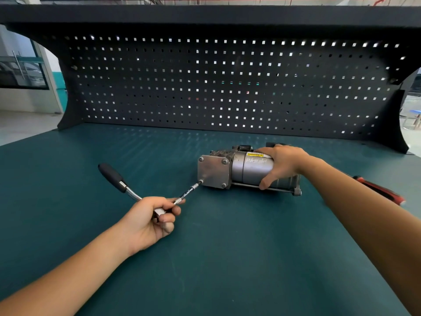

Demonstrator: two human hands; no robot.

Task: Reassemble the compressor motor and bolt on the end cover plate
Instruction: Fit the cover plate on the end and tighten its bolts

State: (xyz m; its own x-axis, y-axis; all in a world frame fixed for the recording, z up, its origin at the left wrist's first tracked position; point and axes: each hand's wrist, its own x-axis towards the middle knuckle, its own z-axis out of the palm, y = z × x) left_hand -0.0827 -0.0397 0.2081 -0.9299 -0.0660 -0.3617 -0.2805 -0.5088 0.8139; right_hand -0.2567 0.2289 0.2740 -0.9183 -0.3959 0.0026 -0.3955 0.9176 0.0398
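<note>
The compressor motor [250, 171] lies crosswise, right hand [283, 165] clasping it; its end cover plate [213, 172] faces the left hand [149, 222], which grips the ratchet [112, 177].

Teal bench, black pegboard, grey metal.

The bench top [227, 258] is showing a flat dark teal, while the pegboard [159, 92] is standing matt black, dotted with an even grid of small square holes glowing white. The compressor motor [252, 172] is wearing silver-grey, with a yellow warning label [255, 154] printed in black. Its end cover plate [213, 171] is looking dull, smudged grey. The ratchet [133, 193] is pairing a black grip with bright chrome, and another tool [382, 192] is showing red and black.
</note>
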